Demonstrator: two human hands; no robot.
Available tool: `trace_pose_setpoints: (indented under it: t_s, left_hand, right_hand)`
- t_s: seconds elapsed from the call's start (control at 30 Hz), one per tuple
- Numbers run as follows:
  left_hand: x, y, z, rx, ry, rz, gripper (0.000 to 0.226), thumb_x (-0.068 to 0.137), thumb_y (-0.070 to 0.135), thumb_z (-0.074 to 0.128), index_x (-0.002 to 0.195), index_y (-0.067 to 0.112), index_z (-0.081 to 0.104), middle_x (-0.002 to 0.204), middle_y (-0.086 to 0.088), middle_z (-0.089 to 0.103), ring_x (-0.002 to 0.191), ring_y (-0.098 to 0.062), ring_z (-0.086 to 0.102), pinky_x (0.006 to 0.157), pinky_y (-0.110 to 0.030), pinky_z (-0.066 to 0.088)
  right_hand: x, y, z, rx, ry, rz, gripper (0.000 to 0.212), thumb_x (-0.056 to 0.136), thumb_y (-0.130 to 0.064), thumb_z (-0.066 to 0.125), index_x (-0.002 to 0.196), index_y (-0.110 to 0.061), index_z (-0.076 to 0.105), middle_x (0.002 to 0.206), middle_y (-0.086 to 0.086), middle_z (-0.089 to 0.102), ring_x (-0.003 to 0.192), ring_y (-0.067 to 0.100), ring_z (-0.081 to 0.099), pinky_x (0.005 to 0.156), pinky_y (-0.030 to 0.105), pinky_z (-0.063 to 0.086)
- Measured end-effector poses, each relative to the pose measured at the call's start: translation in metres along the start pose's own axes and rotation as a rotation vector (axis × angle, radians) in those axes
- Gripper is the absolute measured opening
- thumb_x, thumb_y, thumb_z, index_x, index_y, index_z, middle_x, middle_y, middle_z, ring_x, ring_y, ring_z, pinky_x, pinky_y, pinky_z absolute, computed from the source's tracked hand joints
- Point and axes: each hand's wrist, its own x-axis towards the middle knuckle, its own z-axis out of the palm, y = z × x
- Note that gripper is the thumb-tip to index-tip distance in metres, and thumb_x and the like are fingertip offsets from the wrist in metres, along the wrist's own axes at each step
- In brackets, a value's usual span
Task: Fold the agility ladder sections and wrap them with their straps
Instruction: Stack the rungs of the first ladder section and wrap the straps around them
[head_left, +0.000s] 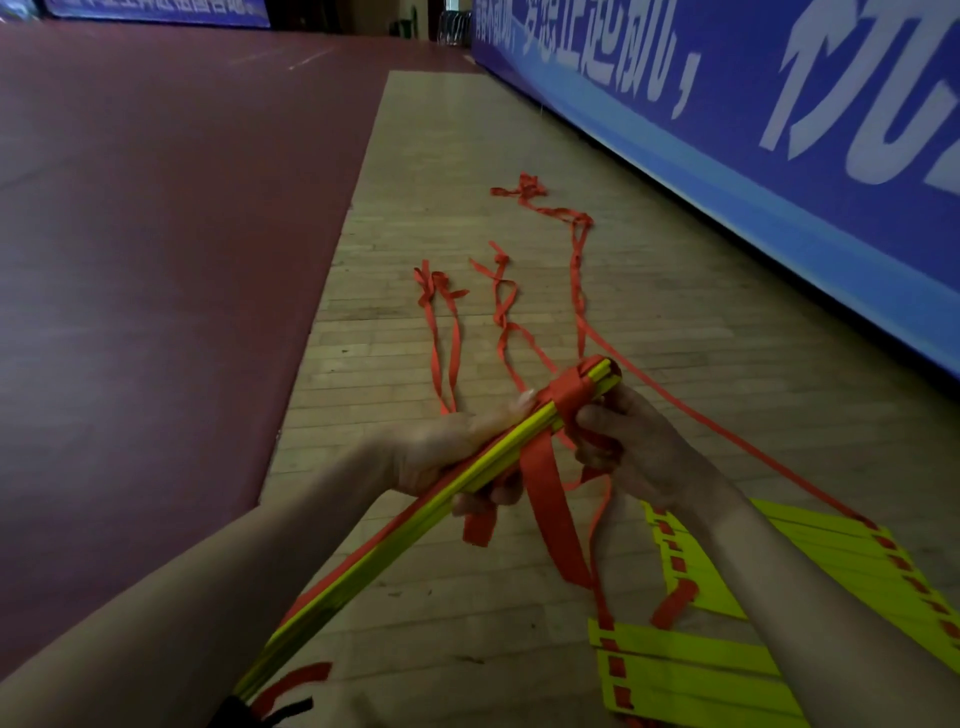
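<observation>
Both hands — left hand (441, 457), right hand (631, 447) — grip a folded yellow plastic rung bundle (447, 488); loose red straps (576, 291) cross the wooden floor (415, 208) ahead, blue banner wall (727, 130) rightward.

Single head view, wide-angle, tilted forward and down; close on forearms at lower frame, wood floor (467, 519) mid-frame, blue banner (779, 130) upper right.

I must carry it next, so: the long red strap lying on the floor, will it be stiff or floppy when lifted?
Probably floppy: the red strap lies twisted and looped on the wooden floor. It looks thin and flat, so likely light. The loose loops may tangle.
</observation>
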Motion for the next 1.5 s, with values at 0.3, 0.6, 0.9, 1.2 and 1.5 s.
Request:
trace_pose_setpoints:
  t_s: [0.3, 0.6, 0.9, 1.2, 1.5]
  left_hand:
    - [-0.001, 0.004, -0.006, 0.003, -0.018, 0.002, 0.070, 0.071, 0.070, 0.062, 0.102, 0.007, 0.063, 0.088, -0.009, 0.066, 0.081, -0.020, 0.062, 0.075, -0.029, 0.053]
    - [0.003, 0.007, 0.012, 0.059, 0.180, 0.198, 0.050, 0.079, -0.005, 0.070, 0.109, 0.031, 0.051, 0.086, -0.007, 0.067, 0.077, -0.029, 0.065, 0.069, -0.038, 0.058]
    - [0.014, 0.004, 0.009, 0.650, 0.381, 0.287, 0.063, 0.074, 0.033, 0.073, 0.130, 0.015, 0.048, 0.112, -0.010, 0.064, 0.102, -0.024, 0.063, 0.088, -0.045, 0.053]
    - [0.001, 0.005, 0.004, 0.413, 0.165, 0.212, 0.065, 0.079, -0.001, 0.066, 0.136, 0.020, 0.043, 0.112, -0.003, 0.062, 0.097, -0.009, 0.058, 0.086, -0.028, 0.051]
    - [-0.003, 0.015, 0.009, 0.090, 0.159, 0.151, 0.041, 0.076, -0.019, 0.053, 0.096, 0.016, 0.062, 0.076, -0.004, 0.063, 0.070, -0.016, 0.061, 0.064, -0.030, 0.054]
  right_hand:
    - [0.001, -0.004, 0.014, -0.168, 0.285, -0.057, 0.019, 0.071, -0.025, 0.069, 0.073, -0.018, 0.052, 0.045, -0.010, 0.031, 0.034, 0.002, 0.023, 0.034, 0.013, 0.017]
    - [-0.002, -0.012, 0.019, -0.139, 0.360, -0.107, 0.015, 0.071, -0.025, 0.069, 0.069, -0.020, 0.054, 0.044, -0.009, 0.031, 0.033, 0.003, 0.024, 0.034, 0.013, 0.016]
    - [-0.003, -0.003, 0.014, -0.039, 0.450, -0.093, 0.016, 0.073, -0.023, 0.070, 0.070, -0.019, 0.055, 0.048, -0.006, 0.033, 0.032, 0.002, 0.023, 0.031, 0.013, 0.016]
    - [-0.015, -0.007, -0.007, -0.361, 0.187, -0.040, 0.021, 0.078, -0.011, 0.065, 0.094, -0.011, 0.052, 0.055, -0.007, 0.046, 0.039, 0.007, 0.033, 0.038, 0.018, 0.031]
    - [-0.011, -0.012, -0.010, -0.372, 0.178, -0.108, 0.041, 0.066, -0.006, 0.079, 0.099, -0.013, 0.055, 0.055, -0.007, 0.043, 0.038, 0.005, 0.029, 0.037, 0.017, 0.026]
